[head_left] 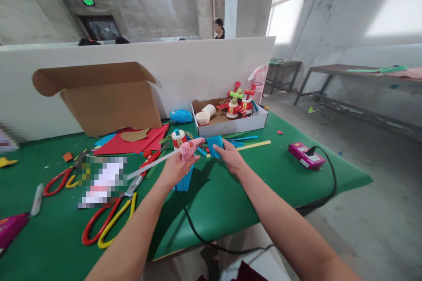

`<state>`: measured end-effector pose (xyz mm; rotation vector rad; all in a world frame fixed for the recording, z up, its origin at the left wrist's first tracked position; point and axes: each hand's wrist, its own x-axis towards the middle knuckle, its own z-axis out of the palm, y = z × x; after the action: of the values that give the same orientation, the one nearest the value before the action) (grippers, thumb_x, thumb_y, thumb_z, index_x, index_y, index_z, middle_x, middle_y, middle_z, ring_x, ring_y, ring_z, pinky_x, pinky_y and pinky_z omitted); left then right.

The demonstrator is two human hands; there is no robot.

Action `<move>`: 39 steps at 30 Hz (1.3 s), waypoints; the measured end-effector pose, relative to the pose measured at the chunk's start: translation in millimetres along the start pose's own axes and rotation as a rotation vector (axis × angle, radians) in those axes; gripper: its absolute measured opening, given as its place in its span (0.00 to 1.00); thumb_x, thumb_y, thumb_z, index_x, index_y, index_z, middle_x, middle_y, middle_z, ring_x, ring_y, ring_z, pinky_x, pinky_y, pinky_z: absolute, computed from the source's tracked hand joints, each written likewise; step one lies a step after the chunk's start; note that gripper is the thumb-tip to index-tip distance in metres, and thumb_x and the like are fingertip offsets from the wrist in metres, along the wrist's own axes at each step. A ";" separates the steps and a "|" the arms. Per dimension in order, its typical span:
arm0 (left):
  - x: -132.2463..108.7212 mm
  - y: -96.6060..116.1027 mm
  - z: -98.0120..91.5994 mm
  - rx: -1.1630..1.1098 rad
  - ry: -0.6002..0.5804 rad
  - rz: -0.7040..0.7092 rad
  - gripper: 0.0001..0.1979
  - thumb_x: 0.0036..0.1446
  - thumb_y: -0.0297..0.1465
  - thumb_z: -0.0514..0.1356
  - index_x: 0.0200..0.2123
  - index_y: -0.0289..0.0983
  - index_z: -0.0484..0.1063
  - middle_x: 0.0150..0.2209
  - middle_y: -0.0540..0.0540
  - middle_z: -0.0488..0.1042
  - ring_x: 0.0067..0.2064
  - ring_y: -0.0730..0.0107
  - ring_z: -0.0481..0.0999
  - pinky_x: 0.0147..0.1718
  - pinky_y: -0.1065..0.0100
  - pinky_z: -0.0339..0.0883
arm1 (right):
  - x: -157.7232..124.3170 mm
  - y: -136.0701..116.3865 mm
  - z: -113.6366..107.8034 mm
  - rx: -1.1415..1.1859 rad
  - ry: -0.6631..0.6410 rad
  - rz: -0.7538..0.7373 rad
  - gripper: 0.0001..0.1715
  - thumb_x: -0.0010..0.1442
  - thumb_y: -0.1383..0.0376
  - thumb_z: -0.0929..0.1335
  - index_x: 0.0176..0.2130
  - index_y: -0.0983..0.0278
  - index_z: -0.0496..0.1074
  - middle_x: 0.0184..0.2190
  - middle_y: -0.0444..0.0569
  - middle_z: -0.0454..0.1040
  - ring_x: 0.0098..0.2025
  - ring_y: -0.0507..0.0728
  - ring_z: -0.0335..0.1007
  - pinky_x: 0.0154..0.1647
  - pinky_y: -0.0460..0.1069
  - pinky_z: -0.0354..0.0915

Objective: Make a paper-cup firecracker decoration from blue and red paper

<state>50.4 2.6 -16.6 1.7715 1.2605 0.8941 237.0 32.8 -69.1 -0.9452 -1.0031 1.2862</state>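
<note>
My left hand (176,169) is wrapped round a pink glue gun (191,148), whose white glue stick (151,164) sticks out toward the lower left. The gun's nozzle points right, at the edge of a small blue piece (215,146), paper or foam. My right hand (231,154) pinches that blue piece by its right side. Below the gun a larger blue piece (184,180) shows, partly hidden by my left hand. Just behind the gun stands a white and red paper cup (178,138) with a blue bit on top and coiled paper springs beside it.
Large scissors (127,199) lie left of my left forearm. A white box (231,127) with cups and finished figures stands at the back, near an open cardboard box (112,109). Red sheets (135,140) lie before it. A purple power strip (306,156) sits right, its black cable trailing off the table.
</note>
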 end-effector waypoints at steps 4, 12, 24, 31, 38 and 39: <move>-0.6 0.4 -0.8 0.001 -0.026 0.014 0.27 0.51 0.45 0.59 0.49 0.33 0.71 0.16 0.55 0.61 0.18 0.76 0.58 0.16 0.74 0.53 | 0.2 0.5 -0.3 -0.007 -0.001 -0.007 0.19 0.44 0.58 0.74 0.37 0.62 0.73 0.28 0.42 0.76 0.29 0.51 0.69 0.36 0.48 0.66; -1.3 5.3 -2.3 -0.016 -0.031 0.024 0.30 0.51 0.45 0.58 0.53 0.32 0.69 0.16 0.55 0.61 0.18 0.76 0.58 0.16 0.75 0.53 | 0.0 1.0 -0.1 0.007 -0.011 -0.004 0.20 0.43 0.58 0.75 0.37 0.62 0.73 0.28 0.41 0.76 0.28 0.50 0.68 0.34 0.46 0.65; -1.5 4.4 -2.5 -0.049 -0.017 0.023 0.30 0.50 0.45 0.60 0.51 0.31 0.70 0.17 0.55 0.62 0.18 0.77 0.58 0.16 0.74 0.53 | 1.8 2.4 -0.6 -0.002 -0.016 -0.013 0.21 0.42 0.57 0.75 0.37 0.62 0.72 0.28 0.41 0.76 0.29 0.51 0.68 0.35 0.47 0.66; -2.0 5.2 -3.7 -0.010 -0.036 0.049 0.29 0.51 0.45 0.59 0.52 0.32 0.70 0.18 0.54 0.63 0.19 0.77 0.58 0.17 0.75 0.54 | 2.3 3.6 -1.7 0.008 -0.007 -0.020 0.21 0.43 0.58 0.75 0.37 0.62 0.72 0.28 0.41 0.76 0.29 0.51 0.68 0.36 0.47 0.66; -1.6 5.5 -3.2 0.012 -0.004 0.007 0.29 0.51 0.44 0.59 0.52 0.32 0.70 0.15 0.54 0.61 0.17 0.76 0.58 0.16 0.74 0.53 | 3.3 4.8 -2.8 0.005 -0.006 -0.029 0.20 0.43 0.58 0.75 0.37 0.62 0.73 0.29 0.42 0.77 0.31 0.52 0.70 0.38 0.49 0.67; -1.4 4.6 -3.1 0.018 -0.007 0.017 0.29 0.51 0.45 0.59 0.51 0.31 0.71 0.16 0.54 0.61 0.18 0.75 0.59 0.16 0.74 0.53 | 3.5 4.9 -2.8 0.008 -0.004 -0.031 0.20 0.43 0.58 0.75 0.37 0.62 0.73 0.29 0.42 0.77 0.31 0.53 0.70 0.38 0.49 0.67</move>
<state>49.3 0.9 -11.3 1.8004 1.2550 0.8880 238.3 36.6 -74.4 -0.9182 -1.0115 1.2654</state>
